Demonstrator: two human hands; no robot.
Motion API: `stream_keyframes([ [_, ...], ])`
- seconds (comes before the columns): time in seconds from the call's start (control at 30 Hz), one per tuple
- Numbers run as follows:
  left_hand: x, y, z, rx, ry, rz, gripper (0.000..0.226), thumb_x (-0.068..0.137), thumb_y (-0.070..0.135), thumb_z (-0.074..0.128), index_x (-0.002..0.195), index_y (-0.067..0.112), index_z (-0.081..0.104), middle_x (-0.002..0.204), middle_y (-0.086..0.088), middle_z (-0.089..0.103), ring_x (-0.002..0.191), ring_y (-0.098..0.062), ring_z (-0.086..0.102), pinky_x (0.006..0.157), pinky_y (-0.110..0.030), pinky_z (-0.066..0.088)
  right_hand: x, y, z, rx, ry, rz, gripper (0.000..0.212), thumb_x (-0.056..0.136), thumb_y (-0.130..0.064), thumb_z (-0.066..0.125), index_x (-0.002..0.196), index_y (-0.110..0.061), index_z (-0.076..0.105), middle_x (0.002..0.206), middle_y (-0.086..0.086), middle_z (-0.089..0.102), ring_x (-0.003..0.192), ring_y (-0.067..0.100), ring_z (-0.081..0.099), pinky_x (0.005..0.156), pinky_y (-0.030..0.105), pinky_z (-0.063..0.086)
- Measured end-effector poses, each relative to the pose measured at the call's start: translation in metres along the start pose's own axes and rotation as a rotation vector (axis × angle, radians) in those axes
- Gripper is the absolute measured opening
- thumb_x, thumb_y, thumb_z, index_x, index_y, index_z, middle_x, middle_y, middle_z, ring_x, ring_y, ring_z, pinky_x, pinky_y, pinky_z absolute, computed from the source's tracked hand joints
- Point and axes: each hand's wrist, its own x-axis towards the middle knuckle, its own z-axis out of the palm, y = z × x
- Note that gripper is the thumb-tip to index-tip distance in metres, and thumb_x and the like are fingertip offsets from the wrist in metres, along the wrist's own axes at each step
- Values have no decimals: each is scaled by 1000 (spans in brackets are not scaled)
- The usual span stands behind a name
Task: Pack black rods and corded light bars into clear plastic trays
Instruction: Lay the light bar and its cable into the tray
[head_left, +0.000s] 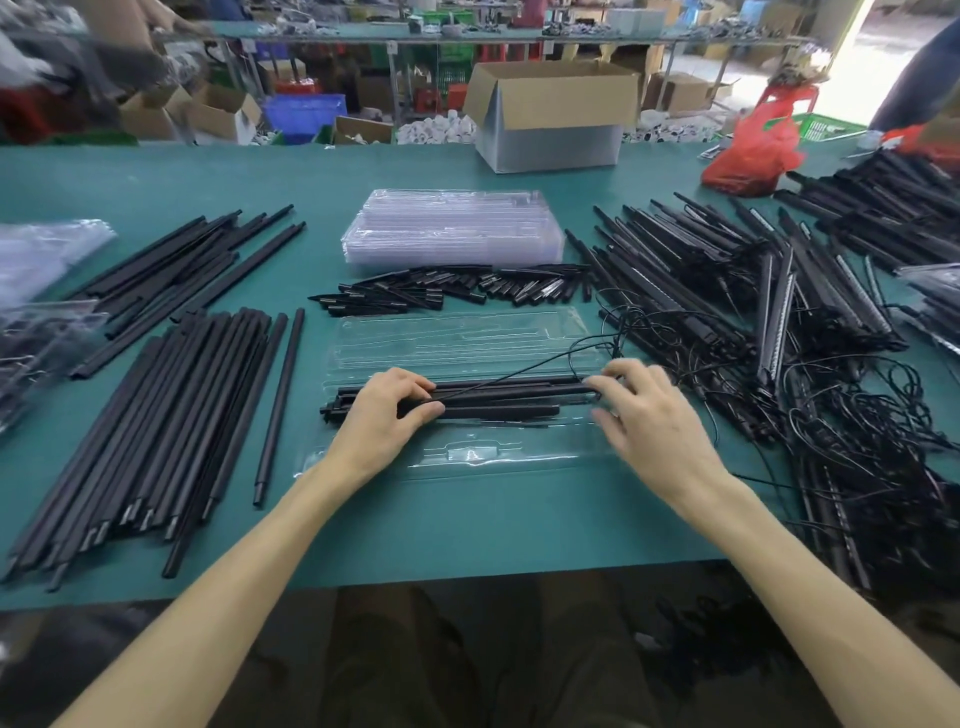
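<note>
Left hand (384, 410) grips the black rods (498, 401) at the left end; right hand (649, 415), half-curled, touches the right end, grip unclear. Rods lie left-right in the clear plastic tray (467, 458), between both hands.

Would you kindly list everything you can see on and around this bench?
table: one, green, under everything
open tray: one, clear, centre front
rod bundle: one, black, in the open tray
tray stack: one, clear, centre back
short pieces: many, black, between tray stack and open tray
long rods: two piles, black, left
corded light bars: a heap, black, right
cardboard box: one, brown, behind tray stack
bag: one, red, back right
left hand: grips the rod bundle's left part
right hand: holds its right end
</note>
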Motion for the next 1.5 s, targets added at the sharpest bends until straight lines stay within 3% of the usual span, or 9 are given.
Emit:
stream_keyframes([
  [0.13, -1, -1, -1, -8, -1, -9, 13, 90, 27, 74, 87, 15, 72, 113, 10, 66, 110, -7, 54, 91, -2, 30, -1, 3, 7, 55, -129, 68, 20, 97, -14, 64, 115, -6, 70, 127, 5, 56, 112, 25, 52, 90, 41, 51],
  [0.27, -1, -2, 0, 6, 7, 3, 14, 90, 28, 75, 88, 14, 73, 114, 10, 67, 111, -7, 54, 92, -1, 30, 5, 7, 4, 93, -78, 127, 16, 99, -10, 59, 110, -2, 69, 119, 2, 56, 109, 20, 49, 77, 43, 56],
  [0.43, -1, -1, 2, 59, -8, 68, 14, 87, 27, 78, 86, 13, 75, 116, 7, 66, 113, -10, 53, 100, -20, 36, 0, 16, 4, 89, -92, 203, 21, 93, 6, 61, 109, -6, 68, 120, -2, 50, 106, 15, 49, 79, 38, 56],
  [0.57, -2, 0, 2, 16, -10, 46, 11, 87, 31, 76, 87, 20, 75, 114, 11, 66, 111, -5, 52, 96, -10, 32, -2, 23, 6, 50, -65, 199, 26, 91, 7, 60, 109, -10, 69, 120, -2, 56, 115, 17, 46, 77, 34, 53],
  [0.77, -4, 1, 2, 41, 4, 83, 11, 92, 23, 72, 101, 19, 75, 109, 8, 68, 108, -8, 55, 98, -15, 37, 2, 18, 7, -14, -24, 206, 27, 95, 3, 56, 116, -9, 69, 119, 4, 63, 100, 28, 49, 87, 40, 48],
  [0.93, -5, 3, 0, 1, 2, 61, 8, 89, 22, 75, 96, 25, 72, 104, 13, 68, 106, -6, 57, 92, -7, 35, 10, -1, 2, -89, 147, 192, 20, 92, -5, 66, 111, -10, 73, 105, 5, 68, 84, 27, 47, 75, 39, 43],
  [1.13, -4, 4, -2, -1, -4, 47, 20, 90, 21, 74, 110, 24, 72, 108, 13, 68, 108, -5, 56, 93, -5, 34, 34, -30, 18, -52, 81, 51, 31, 93, -11, 68, 124, -14, 67, 115, 2, 67, 103, 27, 55, 87, 39, 45],
  [1.3, -1, 4, -4, 72, -23, 49, 24, 92, 26, 71, 116, 24, 74, 105, 9, 65, 107, -10, 54, 99, -25, 40, 58, -41, 41, 19, -21, -14, 36, 97, -15, 62, 133, -17, 62, 137, -1, 59, 128, 26, 48, 108, 40, 30],
  [1.5, -5, 6, -2, 162, -6, 96, 25, 96, 31, 67, 119, 24, 71, 106, 8, 65, 105, -15, 56, 98, -33, 43, 65, -28, 43, -22, -42, -37, 13, 98, -20, 62, 100, -11, 71, 99, 4, 64, 102, 29, 54, 106, 36, 33],
])
